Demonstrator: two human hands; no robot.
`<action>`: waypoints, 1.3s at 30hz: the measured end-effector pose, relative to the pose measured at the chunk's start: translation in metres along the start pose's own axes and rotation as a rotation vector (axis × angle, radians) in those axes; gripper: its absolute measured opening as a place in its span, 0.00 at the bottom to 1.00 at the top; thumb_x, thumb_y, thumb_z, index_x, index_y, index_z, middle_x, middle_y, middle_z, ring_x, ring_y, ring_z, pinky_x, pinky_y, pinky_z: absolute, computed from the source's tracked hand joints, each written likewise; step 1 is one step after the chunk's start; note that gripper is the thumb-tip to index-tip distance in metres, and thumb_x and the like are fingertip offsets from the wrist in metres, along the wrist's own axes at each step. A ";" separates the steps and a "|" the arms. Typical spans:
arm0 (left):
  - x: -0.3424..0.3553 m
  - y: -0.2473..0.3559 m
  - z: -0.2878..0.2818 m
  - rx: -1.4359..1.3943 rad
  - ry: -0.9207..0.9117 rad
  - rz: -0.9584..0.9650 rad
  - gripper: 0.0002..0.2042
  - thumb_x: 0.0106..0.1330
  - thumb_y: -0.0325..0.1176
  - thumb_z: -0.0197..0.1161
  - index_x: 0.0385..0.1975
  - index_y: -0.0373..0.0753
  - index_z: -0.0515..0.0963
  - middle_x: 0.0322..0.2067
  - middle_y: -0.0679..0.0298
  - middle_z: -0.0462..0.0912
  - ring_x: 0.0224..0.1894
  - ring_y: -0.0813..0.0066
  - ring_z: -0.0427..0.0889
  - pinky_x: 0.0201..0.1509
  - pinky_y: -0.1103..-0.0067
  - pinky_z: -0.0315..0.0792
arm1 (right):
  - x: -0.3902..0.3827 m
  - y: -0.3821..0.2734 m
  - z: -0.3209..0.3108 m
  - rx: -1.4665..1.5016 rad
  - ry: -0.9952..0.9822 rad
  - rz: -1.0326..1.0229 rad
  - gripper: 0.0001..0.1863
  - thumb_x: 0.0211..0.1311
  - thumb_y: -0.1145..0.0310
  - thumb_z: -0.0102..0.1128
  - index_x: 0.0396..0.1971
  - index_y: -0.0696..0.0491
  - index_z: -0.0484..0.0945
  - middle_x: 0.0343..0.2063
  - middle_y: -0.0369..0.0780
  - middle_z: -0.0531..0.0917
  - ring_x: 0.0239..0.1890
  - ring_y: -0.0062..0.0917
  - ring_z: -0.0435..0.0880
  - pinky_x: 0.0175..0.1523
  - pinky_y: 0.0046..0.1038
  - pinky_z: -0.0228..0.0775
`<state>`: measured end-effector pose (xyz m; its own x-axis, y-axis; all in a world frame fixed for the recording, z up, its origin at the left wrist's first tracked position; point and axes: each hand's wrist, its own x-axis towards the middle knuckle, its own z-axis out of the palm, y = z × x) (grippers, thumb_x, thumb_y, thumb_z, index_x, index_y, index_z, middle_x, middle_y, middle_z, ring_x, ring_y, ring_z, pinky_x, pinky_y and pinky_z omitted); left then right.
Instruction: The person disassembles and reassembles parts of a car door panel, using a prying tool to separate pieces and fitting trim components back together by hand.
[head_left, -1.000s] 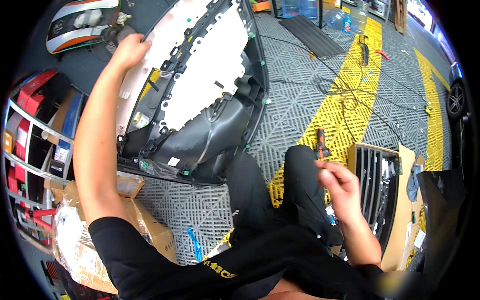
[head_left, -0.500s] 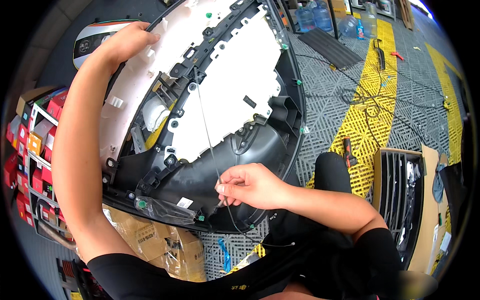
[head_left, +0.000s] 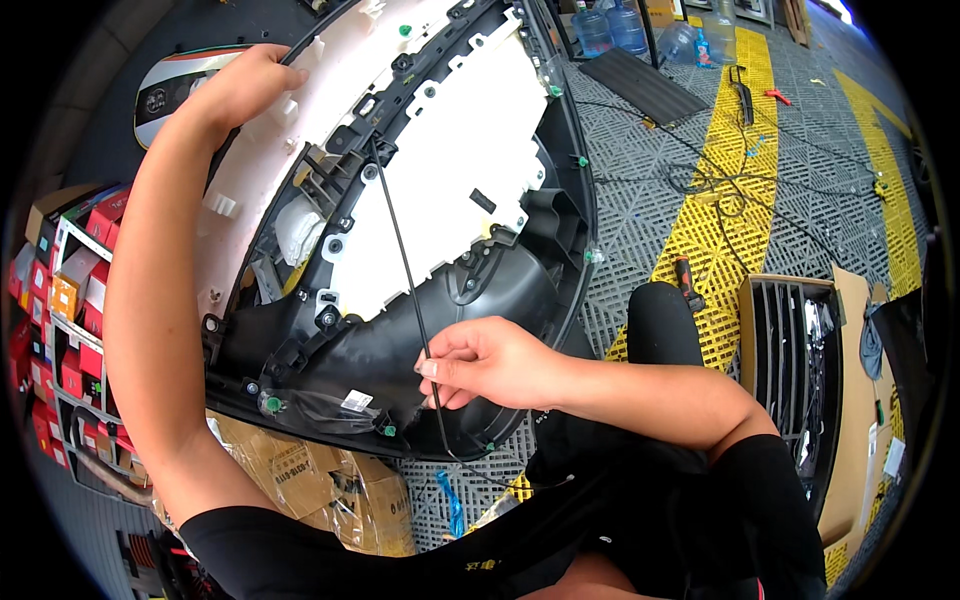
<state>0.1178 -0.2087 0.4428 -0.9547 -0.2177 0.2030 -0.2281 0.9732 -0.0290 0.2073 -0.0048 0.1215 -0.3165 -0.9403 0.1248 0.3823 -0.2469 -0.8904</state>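
Observation:
A large black car door panel (head_left: pixel 480 290) leans in front of me, with a white foam sheet (head_left: pixel 440 190) and several green clips on it. My left hand (head_left: pixel 260 82) grips its upper left rim, fingers curled round the edge. Low over the panel, my right hand (head_left: pixel 470 365) pinches a thin black cable (head_left: pixel 405 250) between thumb and fingers. The cable runs up to the panel's middle strip, and its lower end hangs past my hand toward my lap.
Red boxes (head_left: pixel 95 340) fill a rack at left, above cardboard (head_left: pixel 300 480). At right lie a carton of black slats (head_left: pixel 785 380), a black-orange tool (head_left: pixel 688 285), loose cables and a dark board (head_left: pixel 640 85). Water jugs (head_left: pixel 625 30) stand at the back.
Since a second ago my right hand has moved left over the panel and taken hold of the thin cable. My left hand stays on the rim. In the last half second little has moved.

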 end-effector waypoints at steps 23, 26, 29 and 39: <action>-0.008 -0.030 0.005 0.000 0.020 -0.022 0.26 0.70 0.39 0.63 0.65 0.29 0.78 0.57 0.49 0.86 0.60 0.56 0.83 0.69 0.65 0.69 | 0.011 -0.010 0.019 -0.015 -0.052 0.003 0.16 0.82 0.60 0.60 0.46 0.60 0.83 0.38 0.37 0.88 0.38 0.18 0.87 0.46 0.23 0.85; -0.010 -0.030 0.004 0.030 -0.021 -0.037 0.26 0.70 0.39 0.63 0.65 0.30 0.78 0.56 0.49 0.86 0.60 0.56 0.83 0.69 0.65 0.70 | 0.018 -0.010 0.020 -0.023 -0.063 0.037 0.16 0.82 0.59 0.60 0.46 0.61 0.83 0.39 0.37 0.88 0.38 0.18 0.87 0.47 0.23 0.85; -0.010 -0.031 0.005 0.018 0.000 -0.026 0.26 0.71 0.39 0.62 0.65 0.30 0.78 0.56 0.48 0.86 0.60 0.56 0.83 0.69 0.65 0.70 | 0.023 -0.007 0.021 -0.007 -0.082 0.038 0.17 0.82 0.58 0.61 0.51 0.59 0.82 0.41 0.37 0.88 0.40 0.18 0.87 0.48 0.24 0.85; -0.001 -0.054 0.009 0.035 0.074 -0.002 0.25 0.71 0.39 0.62 0.63 0.31 0.80 0.55 0.50 0.87 0.58 0.57 0.84 0.68 0.65 0.70 | -0.009 -0.033 0.013 0.068 -0.071 0.018 0.16 0.83 0.60 0.58 0.55 0.58 0.81 0.43 0.39 0.89 0.42 0.21 0.90 0.46 0.24 0.86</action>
<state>0.1292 -0.2620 0.4350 -0.9377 -0.2126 0.2747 -0.2382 0.9692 -0.0629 0.2090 0.0090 0.1549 -0.2478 -0.9583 0.1420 0.4463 -0.2430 -0.8613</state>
